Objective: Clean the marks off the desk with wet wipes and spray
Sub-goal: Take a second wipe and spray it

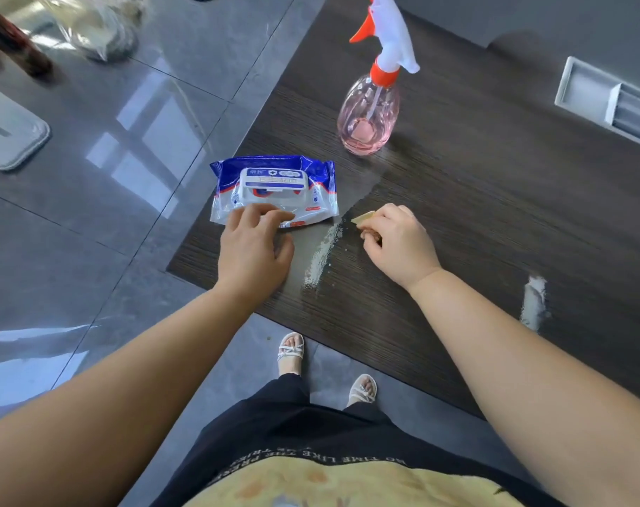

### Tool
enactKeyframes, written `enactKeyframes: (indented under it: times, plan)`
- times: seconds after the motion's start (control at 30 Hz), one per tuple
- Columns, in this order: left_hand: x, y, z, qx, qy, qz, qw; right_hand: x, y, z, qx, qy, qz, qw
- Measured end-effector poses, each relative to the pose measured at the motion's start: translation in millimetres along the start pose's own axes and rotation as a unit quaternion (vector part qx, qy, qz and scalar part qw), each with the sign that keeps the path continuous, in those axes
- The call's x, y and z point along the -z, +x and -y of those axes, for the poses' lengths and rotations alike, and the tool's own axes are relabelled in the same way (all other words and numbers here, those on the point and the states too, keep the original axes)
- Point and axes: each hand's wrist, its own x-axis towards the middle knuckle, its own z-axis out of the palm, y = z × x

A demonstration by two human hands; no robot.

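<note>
A blue and white pack of wet wipes [274, 188] lies near the left corner of the dark wood desk [475, 214], its lid closed. My left hand [254, 250] rests flat on the desk with its fingertips on the pack's near edge. My right hand [395, 243] is closed on a small tan scraper [364, 216], whose tip sits beside a white streak [322, 256]. A second white mark [534, 303] lies to the right. A pink spray bottle [369, 118] with an orange and white trigger stands behind them. The desk looks wet around the streak.
A metal cable tray [603, 100] is set into the desk at the back right. The desk's front edge runs just above my feet [291, 351]. On the glossy grey floor to the left lie a grey lid-like object [7, 133] and a clear bag [91, 23].
</note>
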Motion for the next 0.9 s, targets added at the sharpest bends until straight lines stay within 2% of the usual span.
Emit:
enactKeyframes:
  times: [0.13,0.23,0.37,0.47,0.57,0.67,0.8,0.9]
  plan:
    - [7,8,12,0.047,0.023,-0.04,0.998,1,21,38,0.0,0.035,-0.017,0.999]
    - [10,17,23,0.055,0.04,-0.052,0.996,-6,44,71,0.038,0.054,0.054,0.996]
    - [9,27,35,0.046,0.016,-0.02,0.999,-15,62,90,0.008,0.006,0.152,0.988]
    - [6,29,39,0.02,0.052,0.013,0.998,-10,67,92,-0.033,0.028,0.139,0.989]
    - [4,31,41,0.014,0.107,0.051,0.993,-6,81,94,-0.03,0.051,0.143,0.988]
    - [5,34,39,0.015,0.112,0.054,0.992,-7,102,95,-0.028,0.08,0.148,0.985]
    - [5,40,40,0.001,0.131,0.08,0.988,-12,119,95,-0.02,0.067,0.143,0.987]
    - [5,41,40,-0.002,0.128,0.085,0.988,-20,119,87,-0.016,0.003,0.167,0.986]
